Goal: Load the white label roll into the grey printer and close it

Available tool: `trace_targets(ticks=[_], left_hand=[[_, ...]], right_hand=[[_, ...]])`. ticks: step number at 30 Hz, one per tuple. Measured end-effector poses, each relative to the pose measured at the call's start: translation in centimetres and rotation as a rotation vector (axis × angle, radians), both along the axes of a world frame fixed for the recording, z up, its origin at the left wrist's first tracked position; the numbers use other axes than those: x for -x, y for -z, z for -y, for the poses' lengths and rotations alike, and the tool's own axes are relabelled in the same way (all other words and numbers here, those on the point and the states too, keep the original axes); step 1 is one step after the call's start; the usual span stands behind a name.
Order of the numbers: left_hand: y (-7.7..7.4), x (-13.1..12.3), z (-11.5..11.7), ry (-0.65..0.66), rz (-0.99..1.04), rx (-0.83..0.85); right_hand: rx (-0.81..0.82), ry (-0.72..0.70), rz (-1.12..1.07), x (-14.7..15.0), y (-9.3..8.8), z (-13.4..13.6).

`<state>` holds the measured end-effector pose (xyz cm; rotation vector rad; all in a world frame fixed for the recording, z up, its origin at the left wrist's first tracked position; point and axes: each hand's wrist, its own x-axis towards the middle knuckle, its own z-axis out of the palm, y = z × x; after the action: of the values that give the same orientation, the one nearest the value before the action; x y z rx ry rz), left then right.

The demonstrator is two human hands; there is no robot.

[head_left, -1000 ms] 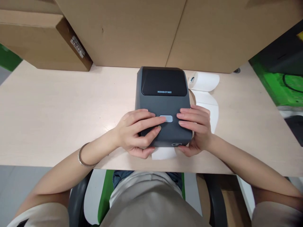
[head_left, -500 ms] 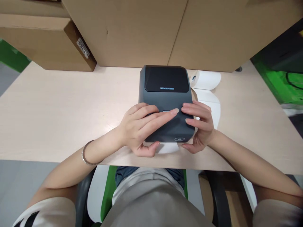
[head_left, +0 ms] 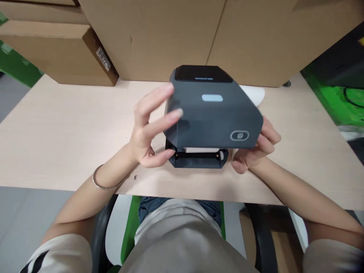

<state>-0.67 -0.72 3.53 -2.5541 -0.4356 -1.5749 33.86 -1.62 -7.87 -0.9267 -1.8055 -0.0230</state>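
A dark grey label printer [head_left: 212,113] stands on the pale wooden table [head_left: 65,132] in front of me. Its lid is swung up towards me, and white label paper shows in the gap above the base [head_left: 197,161]. My left hand [head_left: 149,129] grips the lid's left edge, thumb underneath and fingers on top, slightly blurred. My right hand [head_left: 257,146] holds the lid's right side from below, fingers curled around it. A silver bangle sits on my left wrist [head_left: 104,180].
Cardboard boxes [head_left: 182,34] wall off the back of the table, with a smaller box [head_left: 65,53] at the back left. A white label roll [head_left: 254,93] peeks out behind the printer. Green flooring and dark equipment [head_left: 335,87] lie to the right.
The printer's lid has swung up from closed to open. My left hand moved from lying across the top to gripping the left edge, and my right hand shifted under the right side.
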Motion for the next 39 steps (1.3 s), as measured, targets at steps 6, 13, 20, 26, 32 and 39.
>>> trace_targets(ticks=[6,13,20,26,32,39], left_hand=[[1.3,-0.2,-0.8,-0.25,0.272,0.019],[1.5,0.4,-1.4,-0.109,0.052,-0.007],[0.9,1.1,-2.0,-0.194,-0.156,0.111],[1.2,0.4,-2.6,-0.3,-0.208,0.264],[1.3,-0.4,-3.6,-0.434,-0.178,0.266],[2.0,-0.8,-5.3,-0.448,-0.176,0.35]], right_hand=[[-0.448,0.02,0.008,2.6,-3.6,0.8],[-0.246,-0.059,0.123,2.3,-4.0,0.4],[-0.102,-0.238,0.117,3.0,-4.7,0.9],[-0.058,-0.31,0.229,3.4,-5.4,1.9],[-0.093,-0.462,0.276,4.1,-6.7,3.1],[-0.137,-0.577,0.422,4.5,-7.4,3.4]])
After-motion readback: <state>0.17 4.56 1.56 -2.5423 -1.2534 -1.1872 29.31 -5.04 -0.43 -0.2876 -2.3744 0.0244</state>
